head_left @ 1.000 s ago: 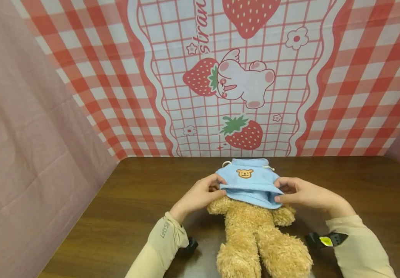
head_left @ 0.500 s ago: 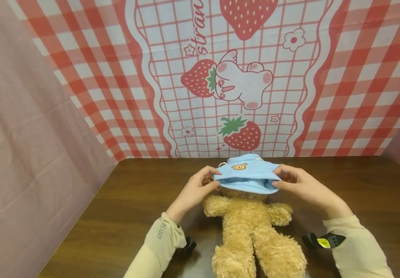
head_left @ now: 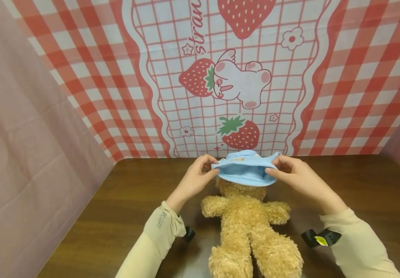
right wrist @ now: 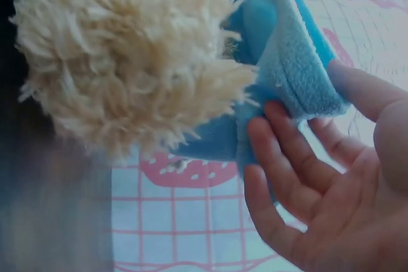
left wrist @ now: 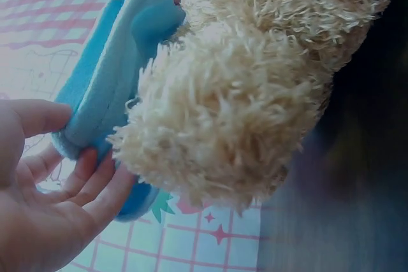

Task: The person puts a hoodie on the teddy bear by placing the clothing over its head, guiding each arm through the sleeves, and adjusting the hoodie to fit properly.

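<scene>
Small blue garment point(head_left: 243, 172) held up beyond the arms of a plush bear point(head_left: 236, 220)

A second ago the garment's hem hung over the bear's shoulders. Now it is higher and farther from the person, with its bear badge point(head_left: 238, 159) tipped almost out of sight. Both furry arms and the lower part of the head point(head_left: 243, 190) show between the hands, just on the person's side of the fingertips. In the work on the garment, this seems to leave the bear's body uncovered; whether the cloth touches the head cannot be told.

The left hand point(head_left: 194, 177) pinches one end of the hem, thumb on the rim and the other fingers curled beneath it, slightly fanned. The right hand point(head_left: 295, 173) pinches the opposite end, its thumb on the outside and its fingers bent under the fabric. Neither is spread wide: only cloth fills each grip. Between the two sets of fingers, the garment's mouth gapes toward the person. The bear lies on a dark wooden table point(head_left: 144, 200), its legs well below the fingers.
</scene>
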Demonstrator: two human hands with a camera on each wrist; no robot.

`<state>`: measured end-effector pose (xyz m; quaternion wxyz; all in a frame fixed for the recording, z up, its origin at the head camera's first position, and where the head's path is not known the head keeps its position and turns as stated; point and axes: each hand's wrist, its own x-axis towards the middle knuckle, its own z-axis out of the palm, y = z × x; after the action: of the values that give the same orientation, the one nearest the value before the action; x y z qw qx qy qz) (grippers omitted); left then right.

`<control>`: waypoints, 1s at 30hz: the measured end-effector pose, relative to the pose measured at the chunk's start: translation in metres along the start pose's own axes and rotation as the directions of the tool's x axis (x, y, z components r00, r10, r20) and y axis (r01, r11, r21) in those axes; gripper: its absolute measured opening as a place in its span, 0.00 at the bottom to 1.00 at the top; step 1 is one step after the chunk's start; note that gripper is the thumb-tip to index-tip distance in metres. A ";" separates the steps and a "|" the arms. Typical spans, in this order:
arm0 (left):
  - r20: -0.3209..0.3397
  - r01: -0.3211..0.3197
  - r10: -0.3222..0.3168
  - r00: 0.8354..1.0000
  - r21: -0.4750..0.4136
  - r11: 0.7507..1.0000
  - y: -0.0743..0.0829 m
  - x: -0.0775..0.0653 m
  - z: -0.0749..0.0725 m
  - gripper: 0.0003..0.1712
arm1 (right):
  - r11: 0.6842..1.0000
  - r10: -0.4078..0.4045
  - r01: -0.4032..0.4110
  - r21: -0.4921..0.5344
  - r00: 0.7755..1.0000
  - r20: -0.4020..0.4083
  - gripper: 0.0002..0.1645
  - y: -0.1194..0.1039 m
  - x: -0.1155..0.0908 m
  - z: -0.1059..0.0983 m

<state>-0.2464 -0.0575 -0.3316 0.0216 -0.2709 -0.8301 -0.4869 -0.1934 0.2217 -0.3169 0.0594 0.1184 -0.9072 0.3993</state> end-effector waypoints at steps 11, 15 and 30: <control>-0.009 0.002 -0.001 1.000 0.066 0.998 0.008 0.019 0.001 0.08 | 0.981 -0.004 0.002 -0.192 1.000 -0.009 0.19 -0.017 0.013 -0.002; 0.006 -0.002 0.002 1.000 0.075 0.997 0.015 0.027 0.000 0.11 | 0.982 -0.017 0.013 -0.189 1.000 -0.019 0.17 -0.021 0.017 -0.007; 0.095 0.079 -0.095 0.991 0.159 0.984 0.020 0.050 -0.010 0.13 | 0.993 -0.011 0.009 -0.121 1.000 -0.020 0.26 -0.020 0.050 -0.011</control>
<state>-0.2822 -0.0364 -0.2953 -0.0210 -0.2564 -0.8765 -0.4069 -0.2361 0.2083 -0.2855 0.0779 0.1149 -0.9285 0.3444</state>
